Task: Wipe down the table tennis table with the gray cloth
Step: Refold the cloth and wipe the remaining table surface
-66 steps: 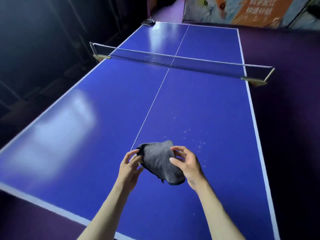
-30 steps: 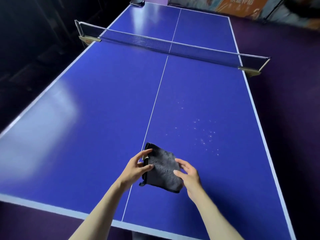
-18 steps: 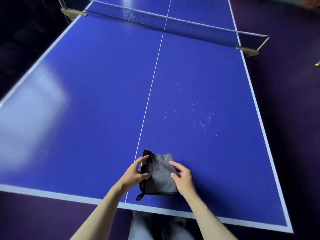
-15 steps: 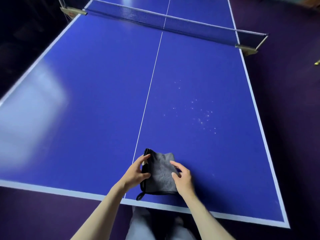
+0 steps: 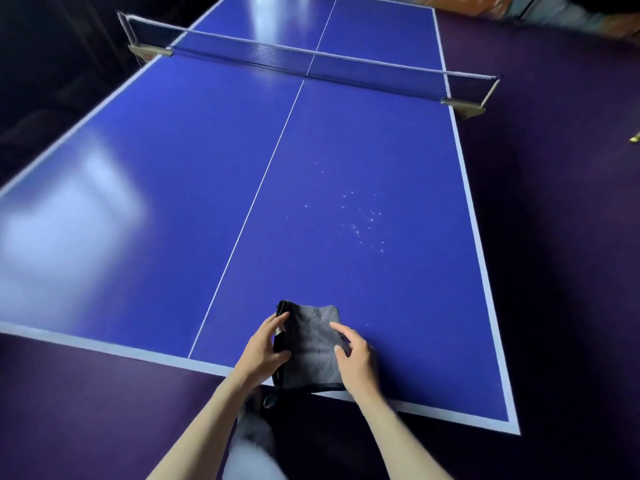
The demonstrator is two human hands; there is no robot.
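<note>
Folded gray cloth (image 5: 313,344) held at the near edge of the blue table (image 5: 381,289).

Both forearms reach forward from below. The left hand (image 5: 263,351) grips the cloth's dark-trimmed left edge, fingers curled round it; the right hand (image 5: 356,362) rests at its right side with fingers loosely spread, tips on the fabric. The cloth lies flat between them, its near hem overhanging the white border. Beyond, pale specks (image 5: 363,220) dot the right half; farther off stands the net (image 5: 311,60), with purple floor (image 5: 554,237) around.

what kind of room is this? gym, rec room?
Likely an indoor table tennis hall or rec room: a blue table tennis table with a net across it, purple sports-style flooring, and part of an orange banner at the far end.
</note>
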